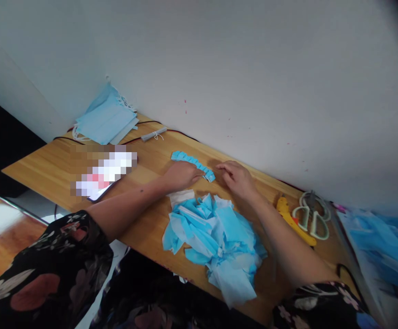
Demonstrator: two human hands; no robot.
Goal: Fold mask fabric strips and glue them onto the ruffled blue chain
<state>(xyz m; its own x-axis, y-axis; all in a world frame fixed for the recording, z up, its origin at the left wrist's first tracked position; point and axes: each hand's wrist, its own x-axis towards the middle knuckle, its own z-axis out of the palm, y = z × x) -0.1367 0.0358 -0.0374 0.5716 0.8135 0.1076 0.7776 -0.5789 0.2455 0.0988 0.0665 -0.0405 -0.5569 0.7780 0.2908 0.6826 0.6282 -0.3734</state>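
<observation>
A pleated strip of light-blue mask fabric, folded into several small overlapping segments, lies slantwise on the wooden table. My left hand is closed over its near side, fingertips at the right end; its palm hides part of the strip. Just right of that end is my right hand, apart from the strip, with fingers bent, index finger reaching forward and nothing seen between them. Below both hands spreads a loose heap of cut blue and white mask fabric.
At the back left is a stack of blue face masks, near a tied bundle of grey strips. A lit phone stands at left. A yellow glue gun and scissors lie right, beside a clear bag of blue material. A wall borders the table.
</observation>
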